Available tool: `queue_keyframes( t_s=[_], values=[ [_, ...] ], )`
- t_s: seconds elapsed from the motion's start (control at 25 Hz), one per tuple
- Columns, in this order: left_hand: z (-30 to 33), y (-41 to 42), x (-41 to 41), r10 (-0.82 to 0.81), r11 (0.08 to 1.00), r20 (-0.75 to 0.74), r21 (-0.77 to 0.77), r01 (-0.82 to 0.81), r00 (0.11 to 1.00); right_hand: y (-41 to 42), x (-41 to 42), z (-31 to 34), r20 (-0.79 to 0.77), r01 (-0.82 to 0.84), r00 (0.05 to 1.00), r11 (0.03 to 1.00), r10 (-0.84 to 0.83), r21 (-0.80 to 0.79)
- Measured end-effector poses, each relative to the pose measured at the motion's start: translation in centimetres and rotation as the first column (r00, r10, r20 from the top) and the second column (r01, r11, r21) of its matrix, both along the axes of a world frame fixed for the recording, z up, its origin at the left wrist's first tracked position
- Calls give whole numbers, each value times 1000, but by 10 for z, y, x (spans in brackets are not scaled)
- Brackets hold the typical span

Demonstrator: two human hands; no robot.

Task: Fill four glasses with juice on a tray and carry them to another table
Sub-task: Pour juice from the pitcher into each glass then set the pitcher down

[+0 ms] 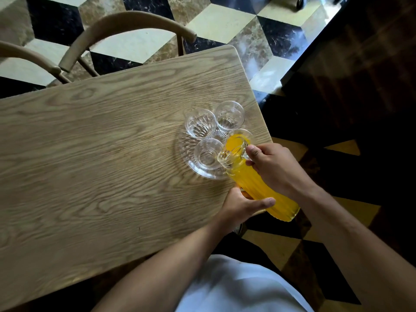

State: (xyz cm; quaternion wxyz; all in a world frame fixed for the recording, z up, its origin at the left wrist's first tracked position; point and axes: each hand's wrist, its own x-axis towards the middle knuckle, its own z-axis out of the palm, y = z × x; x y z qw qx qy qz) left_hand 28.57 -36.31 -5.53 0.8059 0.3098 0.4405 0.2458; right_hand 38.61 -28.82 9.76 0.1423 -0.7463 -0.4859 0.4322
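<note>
I see a matt, light wood-grain table [101,136] carrying a clear ribbed glass tray [188,154] near its right edge, clear glossy glasses [200,123], a fluted glass pitcher [258,188], and polished stone floor tiles [220,25] beyond.

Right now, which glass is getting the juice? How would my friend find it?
Look at the wooden table, then the clear round tray near its right edge. Four glasses stand there; it is the glass under the tilted pitcher, the only orange one.
</note>
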Motion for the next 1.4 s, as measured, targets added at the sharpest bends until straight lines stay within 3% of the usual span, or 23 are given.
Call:
queue_keyframes(
  t_s=[0.68, 1.4],
  values=[
    [-7, -11, -7, 11, 995, -5, -102, -11, 1000, 18, -24, -16, 139, -95, 984, 987, 113, -127],
    [3, -7, -1, 37, 986, 40, -162, -30, 999, 26, -25, -19, 204, -136, 965, 980, 163, -142]
  ],
)
